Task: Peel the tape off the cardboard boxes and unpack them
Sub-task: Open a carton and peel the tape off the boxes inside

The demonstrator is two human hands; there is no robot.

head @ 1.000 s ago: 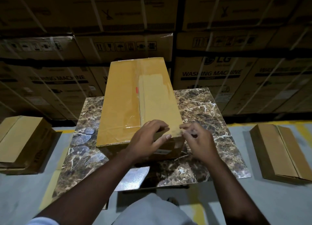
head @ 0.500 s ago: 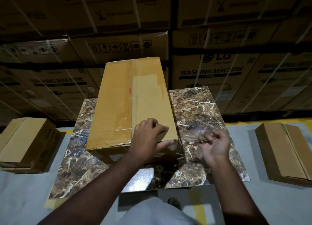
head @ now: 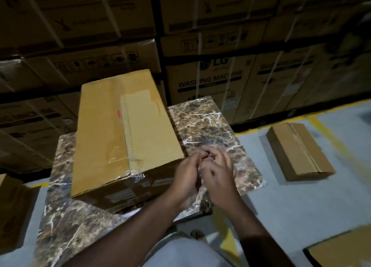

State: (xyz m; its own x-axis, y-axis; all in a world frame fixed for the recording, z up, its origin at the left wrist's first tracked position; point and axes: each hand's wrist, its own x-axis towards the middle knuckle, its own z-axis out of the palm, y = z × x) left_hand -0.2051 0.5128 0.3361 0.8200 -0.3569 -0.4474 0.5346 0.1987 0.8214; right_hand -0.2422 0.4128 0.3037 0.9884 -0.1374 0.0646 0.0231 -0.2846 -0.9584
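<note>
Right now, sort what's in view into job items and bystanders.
Job: long yellow-brown cardboard box on the marble-patterned table; crumpled clear tape held between left hand and right hand.

Bystanders: small brown carton on floor; stacked washing-machine cartons.

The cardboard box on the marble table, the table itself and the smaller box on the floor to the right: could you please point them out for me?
cardboard box (head: pixel 100 130): head view, on its taped top face.
marble table (head: pixel 210 126): head view, bare top right of the box.
smaller box (head: pixel 301 150): head view, on its top face.
</note>
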